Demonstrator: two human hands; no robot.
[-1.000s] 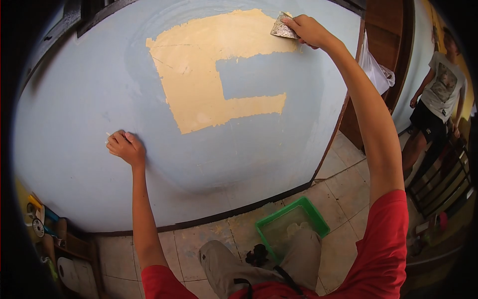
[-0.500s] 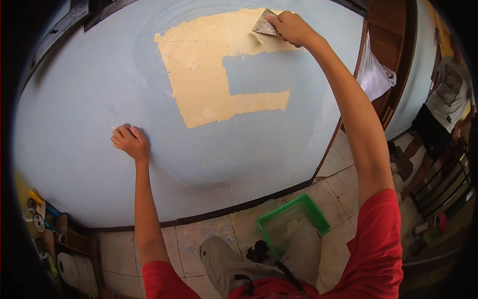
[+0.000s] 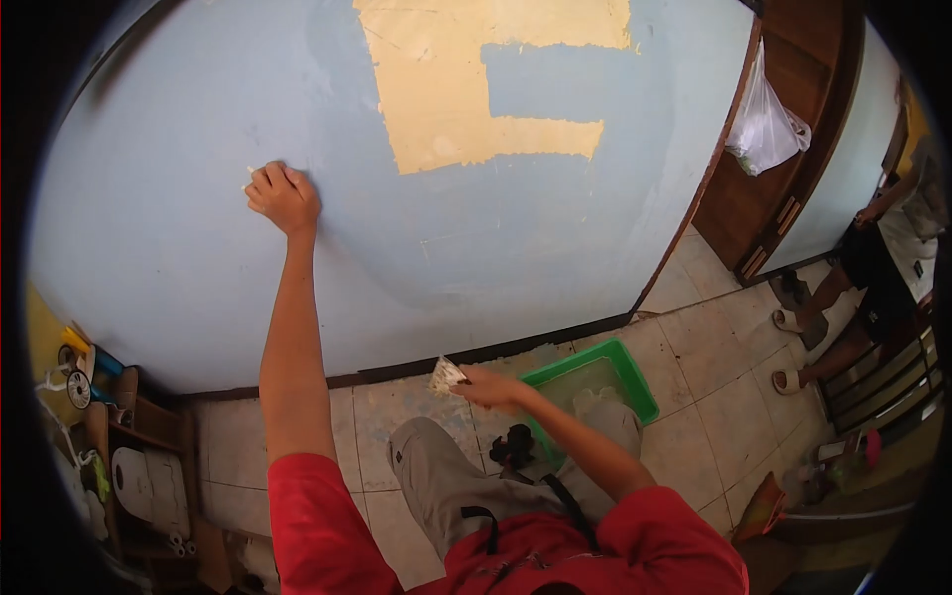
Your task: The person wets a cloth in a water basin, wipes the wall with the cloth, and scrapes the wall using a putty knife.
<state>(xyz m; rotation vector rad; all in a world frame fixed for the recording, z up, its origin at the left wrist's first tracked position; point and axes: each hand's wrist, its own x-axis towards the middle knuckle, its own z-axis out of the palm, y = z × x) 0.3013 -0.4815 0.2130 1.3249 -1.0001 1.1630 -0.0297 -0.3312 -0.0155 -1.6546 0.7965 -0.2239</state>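
Observation:
My right hand (image 3: 493, 388) is wrapped round a putty knife (image 3: 448, 376), held low in front of my knees, apart from the wall. Its blade looks smeared with pale matter. My left hand (image 3: 286, 196) is closed and rests against the light blue wall (image 3: 178, 268). Small pale bits show at its fingertips, too small to name. Higher up the wall is a yellowish patch (image 3: 431, 119) with ragged edges, where the blue coat is absent. Below my right forearm stands a green tub (image 3: 643, 387), partly hidden by my knee.
A dark cloth-like bundle (image 3: 513, 446) lies on the tiled floor (image 3: 694, 357) between my legs. A white plastic bag (image 3: 766, 129) hangs by the brown door (image 3: 734, 218). At the far right another person (image 3: 878, 268) stands near a black railing. A wooden shelf (image 3: 149, 436) is at left.
My right hand has come down from the yellowish patch to knee height with the putty knife. My left hand stays closed at the wall. The view has tilted downward.

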